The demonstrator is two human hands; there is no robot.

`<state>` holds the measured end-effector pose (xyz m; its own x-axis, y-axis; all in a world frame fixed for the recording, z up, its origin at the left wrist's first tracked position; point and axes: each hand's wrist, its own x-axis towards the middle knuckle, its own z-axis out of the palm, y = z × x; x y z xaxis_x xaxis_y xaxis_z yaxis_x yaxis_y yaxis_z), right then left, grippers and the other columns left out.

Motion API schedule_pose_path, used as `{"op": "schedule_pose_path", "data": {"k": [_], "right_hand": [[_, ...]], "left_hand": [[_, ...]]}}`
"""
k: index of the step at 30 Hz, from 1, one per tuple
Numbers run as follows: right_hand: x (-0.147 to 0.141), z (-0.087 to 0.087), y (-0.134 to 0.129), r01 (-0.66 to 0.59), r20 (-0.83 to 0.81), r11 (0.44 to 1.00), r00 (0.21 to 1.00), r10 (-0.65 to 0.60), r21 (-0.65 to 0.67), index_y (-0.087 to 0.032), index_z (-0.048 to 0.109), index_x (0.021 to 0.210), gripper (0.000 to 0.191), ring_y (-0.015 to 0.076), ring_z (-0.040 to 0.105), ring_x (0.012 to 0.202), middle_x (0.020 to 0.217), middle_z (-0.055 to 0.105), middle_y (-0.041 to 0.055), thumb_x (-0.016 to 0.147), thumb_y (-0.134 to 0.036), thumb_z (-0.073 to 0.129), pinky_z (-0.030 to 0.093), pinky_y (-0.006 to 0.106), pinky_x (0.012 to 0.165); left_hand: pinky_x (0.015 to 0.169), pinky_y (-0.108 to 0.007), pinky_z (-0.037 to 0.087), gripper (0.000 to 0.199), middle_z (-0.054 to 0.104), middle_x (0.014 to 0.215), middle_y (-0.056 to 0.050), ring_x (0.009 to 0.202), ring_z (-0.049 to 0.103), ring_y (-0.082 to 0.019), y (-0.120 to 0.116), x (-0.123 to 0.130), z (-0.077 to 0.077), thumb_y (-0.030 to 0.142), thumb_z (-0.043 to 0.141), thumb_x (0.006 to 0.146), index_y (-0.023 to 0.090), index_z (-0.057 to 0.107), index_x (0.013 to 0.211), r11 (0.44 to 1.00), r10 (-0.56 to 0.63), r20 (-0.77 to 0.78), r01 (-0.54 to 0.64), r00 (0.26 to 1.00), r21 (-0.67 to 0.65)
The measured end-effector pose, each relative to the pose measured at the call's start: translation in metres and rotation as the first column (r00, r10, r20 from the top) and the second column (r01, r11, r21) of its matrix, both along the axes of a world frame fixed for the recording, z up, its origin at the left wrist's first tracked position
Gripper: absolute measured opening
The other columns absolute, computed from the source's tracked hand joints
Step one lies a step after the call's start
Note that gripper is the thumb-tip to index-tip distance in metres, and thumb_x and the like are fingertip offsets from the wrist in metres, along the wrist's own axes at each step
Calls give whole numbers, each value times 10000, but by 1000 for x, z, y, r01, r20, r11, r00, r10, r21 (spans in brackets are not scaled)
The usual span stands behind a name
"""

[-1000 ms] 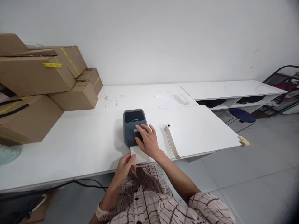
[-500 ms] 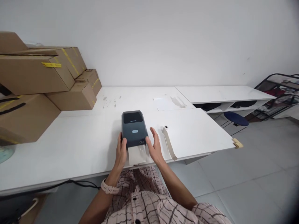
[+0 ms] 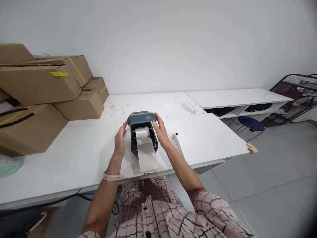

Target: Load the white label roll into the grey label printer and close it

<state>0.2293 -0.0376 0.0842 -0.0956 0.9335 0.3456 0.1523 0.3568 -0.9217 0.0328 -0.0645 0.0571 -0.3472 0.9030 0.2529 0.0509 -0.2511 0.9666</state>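
A dark label printer [image 3: 134, 147] stands near the table's front edge with its lid [image 3: 139, 118] raised. Inside it lies a white label roll [image 3: 142, 133], from which a strip of labels [image 3: 147, 157] runs out toward me. My left hand [image 3: 120, 140] has its fingertips at the left end of the lid. At the right end, my right hand [image 3: 160, 130] grips the lid between thumb and fingers. To the right of the printer is a small core [image 3: 176, 134] with a backing strip [image 3: 178, 147] trailing from it, partly hidden by my right forearm.
Cardboard boxes [image 3: 37, 82] are stacked on the left of the white table [image 3: 203, 135]. A white sheet [image 3: 170, 109] lies behind the printer. Farther right stand a blue stool [image 3: 251, 123] and a black rack [image 3: 294, 96]. A yellowish pad [image 3: 252, 148] covers the table corner.
The printer's lid was shut and is now raised, baring the roll inside. Both hands moved up and away from me, from the printer's front sides to the ends of the lid.
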Motion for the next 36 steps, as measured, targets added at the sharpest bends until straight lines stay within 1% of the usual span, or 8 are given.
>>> {"op": "schedule_pose_path", "data": {"k": [4, 10, 15, 17, 21, 26, 32, 36], "right_hand": [[-21, 29, 54, 41, 87, 995, 995, -49, 91, -264, 239, 1532, 762, 276, 228, 1480, 1598, 279, 52, 908, -647, 452, 168, 523, 1209], [-35, 56, 118, 14, 181, 998, 983, -23, 54, -201, 181, 1533, 805, 297, 299, 1451, 1585, 298, 110, 911, -652, 420, 245, 523, 1180], [-34, 70, 109, 55, 279, 915, 944, -179, 400, -205, 275, 1509, 672, 272, 236, 1477, 1588, 292, 93, 939, -511, 456, 224, 499, 1192], [-32, 66, 93, -113, 407, 855, 906, -121, 506, -249, 412, 1441, 514, 252, 391, 1392, 1484, 464, 65, 952, -396, 465, 314, 460, 1151], [-34, 36, 80, -506, 777, 829, 612, 150, 238, -267, 584, 1280, 462, 268, 615, 1133, 1201, 684, 44, 823, -229, 634, 502, 415, 933], [-50, -4, 97, -466, 875, 873, 352, 332, -144, -247, 591, 1274, 730, 341, 650, 1095, 1227, 684, 101, 582, -226, 820, 526, 442, 873], [-63, -19, 108, -440, 867, 870, 320, 383, -222, -161, 545, 1346, 944, 396, 667, 1048, 1177, 698, 173, 456, -239, 850, 535, 489, 842], [-32, 3, 107, -613, 701, 771, 473, 534, -173, -260, 540, 1364, 986, 304, 658, 1102, 1283, 659, 66, 437, -311, 873, 538, 398, 889]], "left_hand": [[904, -340, 484, 501, 677, 1133, -104, 1038, 619, -215, 23, -14, -13, 494, 560, 817, 148, 652, 1168, 958, 195, -127, -216, 973, -188], [679, -294, 447, 492, 634, 823, -19, 784, 615, -197, 33, -12, -47, 422, 654, 725, 198, 563, 1154, 850, 19, -436, -245, 900, -467], [651, -301, 408, 429, 666, 866, -65, 833, 637, -244, 44, -13, -41, 335, 635, 723, 203, 545, 1120, 800, -128, -553, -244, 823, -549], [655, -308, 405, 405, 675, 901, -86, 859, 642, -262, 47, -14, -40, 346, 626, 730, 204, 545, 1100, 791, -154, -576, -250, 803, -558], [651, -304, 396, 356, 677, 878, -76, 841, 645, -257, 50, -15, -45, 350, 609, 741, 209, 547, 1062, 800, -151, -581, -245, 800, -547], [634, -287, 381, 320, 670, 815, -44, 791, 637, -230, 48, -14, -48, 310, 561, 753, 210, 537, 1055, 818, -148, -557, -215, 817, -533], [669, -286, 398, 309, 690, 907, -71, 840, 640, -233, 46, -15, -44, 257, 549, 731, 191, 537, 1033, 846, -177, -556, -163, 812, -508], [665, -283, 402, 298, 694, 863, -54, 807, 643, -221, 45, -14, -48, 243, 542, 729, 188, 555, 1021, 858, -135, -529, -169, 838, -486]]}}
